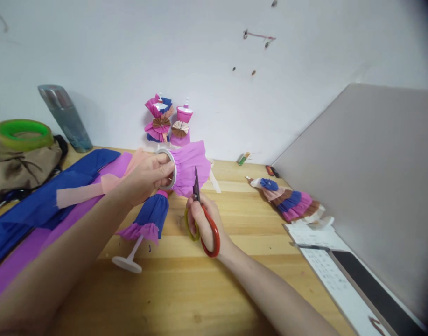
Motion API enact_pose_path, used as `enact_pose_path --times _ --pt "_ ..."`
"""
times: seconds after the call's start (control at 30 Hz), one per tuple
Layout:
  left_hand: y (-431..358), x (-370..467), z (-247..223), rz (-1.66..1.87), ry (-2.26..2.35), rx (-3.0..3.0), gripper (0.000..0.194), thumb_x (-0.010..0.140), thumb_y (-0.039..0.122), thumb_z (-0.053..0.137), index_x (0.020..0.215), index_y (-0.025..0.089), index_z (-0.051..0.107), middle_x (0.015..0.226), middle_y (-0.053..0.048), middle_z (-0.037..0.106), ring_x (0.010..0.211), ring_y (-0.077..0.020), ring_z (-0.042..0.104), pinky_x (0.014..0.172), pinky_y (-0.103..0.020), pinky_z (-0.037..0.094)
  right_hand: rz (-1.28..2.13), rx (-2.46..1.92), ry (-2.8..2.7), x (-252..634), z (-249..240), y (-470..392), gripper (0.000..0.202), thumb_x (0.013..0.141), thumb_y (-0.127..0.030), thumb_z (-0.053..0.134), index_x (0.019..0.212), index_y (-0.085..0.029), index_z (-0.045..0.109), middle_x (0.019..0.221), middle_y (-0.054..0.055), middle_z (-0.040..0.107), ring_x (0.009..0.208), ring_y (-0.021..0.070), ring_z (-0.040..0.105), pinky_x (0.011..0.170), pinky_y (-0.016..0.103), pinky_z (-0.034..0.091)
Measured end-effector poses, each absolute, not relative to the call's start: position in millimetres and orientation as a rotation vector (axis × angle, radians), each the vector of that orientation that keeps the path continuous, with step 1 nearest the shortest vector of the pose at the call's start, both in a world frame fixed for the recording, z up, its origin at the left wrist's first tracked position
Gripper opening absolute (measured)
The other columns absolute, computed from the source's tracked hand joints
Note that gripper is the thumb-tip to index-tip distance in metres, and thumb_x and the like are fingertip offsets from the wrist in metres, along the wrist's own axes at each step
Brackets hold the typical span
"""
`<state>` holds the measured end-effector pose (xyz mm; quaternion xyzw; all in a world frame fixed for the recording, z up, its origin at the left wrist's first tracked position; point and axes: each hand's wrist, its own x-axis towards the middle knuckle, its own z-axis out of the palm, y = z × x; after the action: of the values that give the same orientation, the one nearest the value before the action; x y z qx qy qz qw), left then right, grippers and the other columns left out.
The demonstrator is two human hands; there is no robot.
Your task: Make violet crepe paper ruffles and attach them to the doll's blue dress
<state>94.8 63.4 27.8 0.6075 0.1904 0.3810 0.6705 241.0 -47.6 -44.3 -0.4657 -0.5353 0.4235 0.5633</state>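
Note:
My left hand (159,169) grips a roll of white tape (174,169), fingers inside the ring and thumb at its edge. Gathered purple crepe paper (190,164) fans out from the ring's right side. My right hand (206,214) is closed round scissors (210,233) with red and yellow-green handles. Their dark blades point up and overlap the purple paper in view; I cannot tell whether they touch it. Below my left hand a small mannequin stand (127,263) lies tilted, wearing a blue and purple paper skirt (151,215).
Blue, purple and peach crepe strips (91,169) cover the left side. A bottle (67,119) and green tape roll (24,134) stand behind them. Two dressed mannequins (161,119) stand by the wall. At right lie another dressed mannequin (292,200), a phone (371,289) and printed sheets (322,270).

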Motion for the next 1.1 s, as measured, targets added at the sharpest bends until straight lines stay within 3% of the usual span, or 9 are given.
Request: enact_pose_path --times 0.3,0.73,1.1 --pt "68.8 91.9 24.1 0.82 0.47 1.369 0.038 0.066 0.041 0.085 0.072 0.014 0.058 0.061 0.002 0.049 0.053 -0.0078 0.044 0.049 -0.02 0.036 0.979 -0.992 -1.317 240.2 -39.8 -46.7 0.043 0.091 -0.064 0.051 0.086 -0.021 0.05 0.067 -0.002 0.052 0.053 0.0124 0.051 0.051 0.027 0.04" --pt "66.1 92.7 23.6 0.79 0.5 1.48 0.035 0.068 0.044 0.082 0.068 0.015 0.063 0.057 0.001 0.05 0.051 -0.0089 0.042 0.05 -0.022 0.033 0.971 -1.051 -1.288 240.8 -30.0 -47.8 0.052 0.085 -0.073 0.052 0.084 -0.021 0.051 0.063 -0.003 0.05 0.05 0.0119 0.049 0.049 0.027 0.04" --pt "66.6 92.1 24.9 0.798 0.492 1.494 0.035 0.067 0.044 0.083 0.066 0.016 0.062 0.058 0.002 0.05 0.052 -0.0093 0.043 0.051 -0.023 0.033 0.993 -1.035 -1.245 239.9 -33.7 -48.9 0.048 0.086 -0.069 0.053 0.083 -0.022 0.049 0.053 -0.007 0.045 0.04 0.0091 0.042 0.039 0.023 0.032"
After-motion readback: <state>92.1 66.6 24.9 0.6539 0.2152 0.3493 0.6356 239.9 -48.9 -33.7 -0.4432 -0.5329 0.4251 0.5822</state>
